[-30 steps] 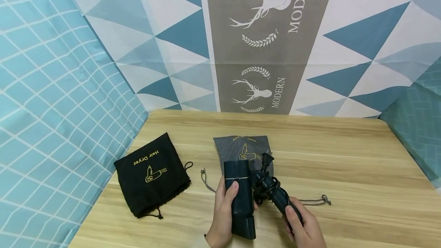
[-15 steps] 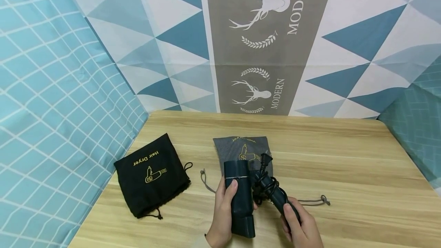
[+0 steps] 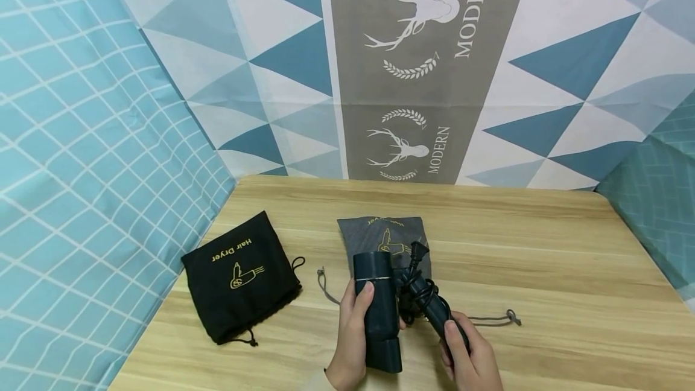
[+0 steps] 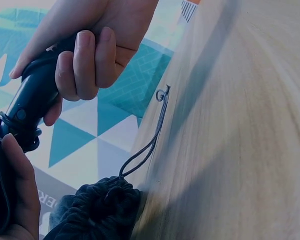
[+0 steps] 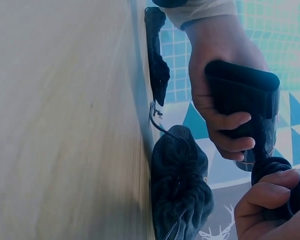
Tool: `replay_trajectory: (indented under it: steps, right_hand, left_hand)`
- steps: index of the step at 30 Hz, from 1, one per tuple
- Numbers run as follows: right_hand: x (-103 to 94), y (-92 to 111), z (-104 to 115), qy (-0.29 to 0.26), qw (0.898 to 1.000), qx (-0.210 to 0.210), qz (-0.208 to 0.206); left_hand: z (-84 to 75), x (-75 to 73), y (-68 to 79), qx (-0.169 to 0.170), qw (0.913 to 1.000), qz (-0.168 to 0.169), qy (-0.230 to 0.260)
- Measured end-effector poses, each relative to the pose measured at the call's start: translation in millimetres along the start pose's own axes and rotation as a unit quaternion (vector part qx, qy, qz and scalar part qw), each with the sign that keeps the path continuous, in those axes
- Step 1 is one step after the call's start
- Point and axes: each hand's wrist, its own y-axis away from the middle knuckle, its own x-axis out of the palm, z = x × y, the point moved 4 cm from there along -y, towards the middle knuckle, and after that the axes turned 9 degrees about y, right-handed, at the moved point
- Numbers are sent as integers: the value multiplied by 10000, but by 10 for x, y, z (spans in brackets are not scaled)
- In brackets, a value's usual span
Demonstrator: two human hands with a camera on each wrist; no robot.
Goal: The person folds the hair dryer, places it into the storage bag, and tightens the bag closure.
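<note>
A dark navy hair dryer point(image 3: 378, 312) is held above the table in both hands. My left hand point(image 3: 349, 338) grips its barrel, thumb on top. My right hand point(image 3: 473, 356) grips the handle point(image 3: 433, 309), which angles off to the right. A black cord point(image 3: 428, 292) is wound round the handle, its plug point(image 3: 418, 251) pointing away from me. Behind the dryer lies a grey drawstring pouch point(image 3: 365, 235) printed "Hair Dryer", partly covered by it. In the right wrist view, the left fingers point(image 5: 232, 120) curl round the barrel; the pouch's mouth point(image 5: 179, 185) is gathered.
A black "Hair Dryer" drawstring pouch point(image 3: 239, 300) lies flat at the left of the wooden table point(image 3: 543, 246). The grey pouch's cords point(image 3: 496, 319) stretch out to both sides. Patterned cloth point(image 3: 293, 77) hangs behind the table, with blue gridded cloth point(image 3: 98, 155) on the left.
My right hand and the dryer's handle have shifted slightly leftward, toward the barrel. The left hand keeps its grip, and the pouches lie as before.
</note>
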Motion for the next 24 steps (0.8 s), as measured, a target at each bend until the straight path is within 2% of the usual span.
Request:
replay_trajectory:
  steps: [10,24]
  right_hand:
    - [66,21,26,58,9998,33,-177]
    - [117,66,74,76,9988,44,-488]
  left_hand:
    - [-12,-23,1,-3,10000,-40,18]
    - [-38,-16,31,169,9998,-43,36]
